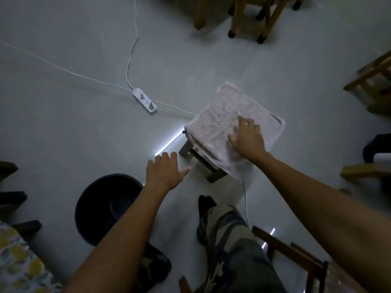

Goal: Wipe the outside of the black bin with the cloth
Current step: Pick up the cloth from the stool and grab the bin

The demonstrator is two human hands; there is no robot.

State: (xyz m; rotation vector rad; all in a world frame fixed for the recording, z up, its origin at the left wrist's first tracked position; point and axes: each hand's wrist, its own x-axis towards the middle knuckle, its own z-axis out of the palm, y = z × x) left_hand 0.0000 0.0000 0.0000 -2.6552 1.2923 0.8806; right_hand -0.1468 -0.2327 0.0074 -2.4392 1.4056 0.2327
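Observation:
The black bin (99,208) stands upright on the pale floor at lower left, its round mouth facing up; my left forearm crosses its right side. A folded pale pinkish cloth (220,125) lies over a small wooden stool (191,154) right of centre. My right hand (246,137) rests flat on the near right part of the cloth, fingers spread, not gripping it. Between the bin and the stool my left hand (166,171) hovers above the floor, fingers apart, holding nothing.
A white power strip (145,101) with cables lies on the floor beyond the stool. Wooden chair legs (247,20) stand at the top, more wooden furniture at right. My camouflage-trousered leg (228,246) and a wooden frame (292,252) fill the bottom. A patterned fabric (19,265) sits at lower left.

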